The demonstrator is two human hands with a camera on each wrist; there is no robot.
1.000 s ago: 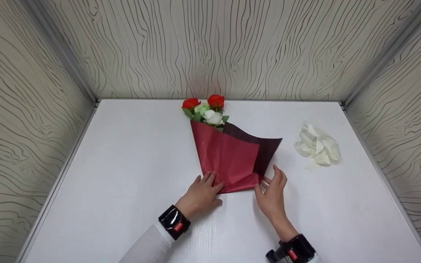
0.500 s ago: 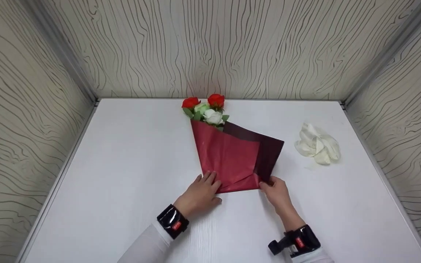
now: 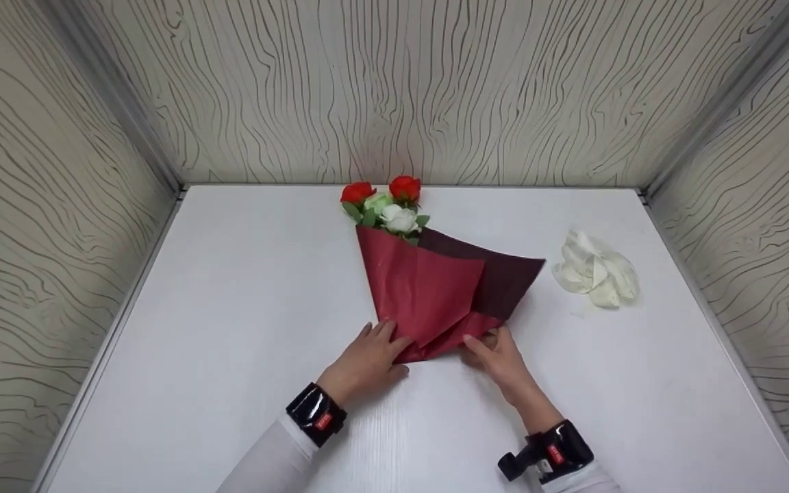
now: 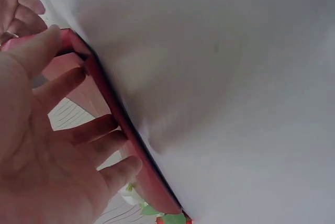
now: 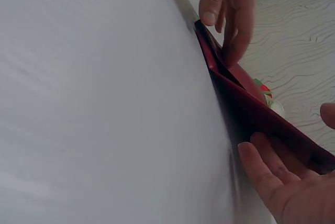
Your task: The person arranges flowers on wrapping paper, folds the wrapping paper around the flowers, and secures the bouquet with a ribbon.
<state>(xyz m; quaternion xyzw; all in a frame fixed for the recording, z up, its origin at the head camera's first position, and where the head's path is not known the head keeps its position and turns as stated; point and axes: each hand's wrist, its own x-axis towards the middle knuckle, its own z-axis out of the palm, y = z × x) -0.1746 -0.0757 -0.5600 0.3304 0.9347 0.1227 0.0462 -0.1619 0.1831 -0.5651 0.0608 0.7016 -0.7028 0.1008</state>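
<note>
A bouquet of artificial roses, with a white rose [image 3: 400, 219] and a red rose [image 3: 405, 188] at its head, lies in dark red wrapping paper [image 3: 422, 287] on the white table. The paper's dark inner side [image 3: 511, 277] shows at the right. My left hand [image 3: 361, 361] rests with extended fingers on the lower left of the paper, pressing it down. At the lower right corner my right hand [image 3: 501, 359] holds the paper's folded bottom edge, thumb above and fingers underneath. The right wrist view shows those fingers [image 5: 272, 166] beneath the raised flap. The stems are hidden.
A crumpled cream ribbon [image 3: 596, 270] with faint printing lies on the right side of the table [image 3: 230, 287]. Patterned panels [image 3: 394, 89] stand behind and at both sides, joined by grey metal corner strips.
My right hand has taken hold of the paper's lower right edge and lifted it inward to the left. The dark corner swings outward and up. The left hand has shifted slightly left.
</note>
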